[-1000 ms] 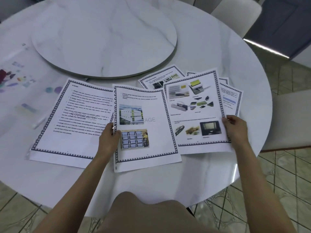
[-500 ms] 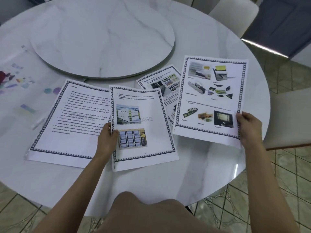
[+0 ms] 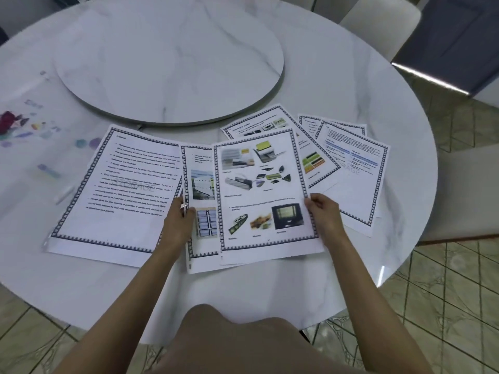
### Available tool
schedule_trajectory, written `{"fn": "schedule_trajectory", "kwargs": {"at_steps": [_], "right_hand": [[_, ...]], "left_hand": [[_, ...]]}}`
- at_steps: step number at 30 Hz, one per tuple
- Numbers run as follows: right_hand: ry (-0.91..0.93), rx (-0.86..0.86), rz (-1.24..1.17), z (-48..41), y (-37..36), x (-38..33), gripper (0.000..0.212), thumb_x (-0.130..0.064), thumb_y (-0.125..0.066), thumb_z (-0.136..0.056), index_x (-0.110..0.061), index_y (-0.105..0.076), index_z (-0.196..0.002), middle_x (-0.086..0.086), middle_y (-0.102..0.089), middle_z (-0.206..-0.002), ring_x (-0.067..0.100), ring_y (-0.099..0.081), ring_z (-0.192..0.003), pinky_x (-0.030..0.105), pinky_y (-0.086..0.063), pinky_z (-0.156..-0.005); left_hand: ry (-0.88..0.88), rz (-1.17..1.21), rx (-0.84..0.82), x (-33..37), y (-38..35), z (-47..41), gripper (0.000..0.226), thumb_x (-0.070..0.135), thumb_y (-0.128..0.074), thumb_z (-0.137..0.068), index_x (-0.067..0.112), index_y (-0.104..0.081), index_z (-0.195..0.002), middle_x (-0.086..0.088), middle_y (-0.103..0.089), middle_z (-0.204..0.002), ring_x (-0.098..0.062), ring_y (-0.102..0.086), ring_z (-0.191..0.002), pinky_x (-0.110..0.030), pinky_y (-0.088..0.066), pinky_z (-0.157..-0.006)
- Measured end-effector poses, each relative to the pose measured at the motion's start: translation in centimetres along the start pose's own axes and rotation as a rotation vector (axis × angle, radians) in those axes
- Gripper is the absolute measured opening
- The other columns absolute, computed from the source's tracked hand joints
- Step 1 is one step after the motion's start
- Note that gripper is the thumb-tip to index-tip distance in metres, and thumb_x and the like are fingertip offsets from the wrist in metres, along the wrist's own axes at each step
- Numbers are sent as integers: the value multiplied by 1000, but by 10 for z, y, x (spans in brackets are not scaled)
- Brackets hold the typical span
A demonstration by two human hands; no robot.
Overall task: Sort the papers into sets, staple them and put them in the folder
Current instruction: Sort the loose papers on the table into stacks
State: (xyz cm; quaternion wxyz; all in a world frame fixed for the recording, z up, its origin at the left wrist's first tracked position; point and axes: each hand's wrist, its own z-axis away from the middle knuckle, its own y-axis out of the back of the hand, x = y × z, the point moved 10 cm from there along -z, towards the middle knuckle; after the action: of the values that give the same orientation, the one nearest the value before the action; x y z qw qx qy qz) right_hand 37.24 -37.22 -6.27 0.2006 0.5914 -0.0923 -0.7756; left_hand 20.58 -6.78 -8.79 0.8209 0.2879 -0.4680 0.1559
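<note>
The right hand pinches the picture sheet by its right edge. The sheet lies at nine o'clock from those fingers, long axis twelve to six, overlapping the photo page on the bench. The left hand grips that page's left edge and looks the nearer one for squaring them.

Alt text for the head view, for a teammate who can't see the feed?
The right hand pinches the right edge of a photo page overlapping a second page, whose left edge the left hand holds. A text page lies farther left, and more pages fan out right, on a round white table.
</note>
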Motion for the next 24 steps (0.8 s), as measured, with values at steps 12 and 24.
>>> {"fn": "schedule_trajectory", "kwargs": {"at_steps": [12, 24], "right_hand": [[38, -123, 108, 15, -48, -9, 5, -13, -55, -90, -13, -59, -88, -1, -63, -82, 17, -59, -81, 27, -47, -77], [22, -95, 52, -6, -11, -1, 12, -7, -56, -89, -5, -65, -96, 5, -64, -70, -2, -55, -45, 14, -47, -48]], "left_hand": [[-14, 37, 15, 10, -2, 8, 35, 17, -42, -97, 12, -42, -131, -1, -53, -124, -23, -51, -115, -35, -41, -98], [-26, -47, 105, 12, 1, 12, 41, 10, -46, -93, 10, -39, -134, -10, -49, -135, -29, -46, -123, -36, -37, -100]]}}
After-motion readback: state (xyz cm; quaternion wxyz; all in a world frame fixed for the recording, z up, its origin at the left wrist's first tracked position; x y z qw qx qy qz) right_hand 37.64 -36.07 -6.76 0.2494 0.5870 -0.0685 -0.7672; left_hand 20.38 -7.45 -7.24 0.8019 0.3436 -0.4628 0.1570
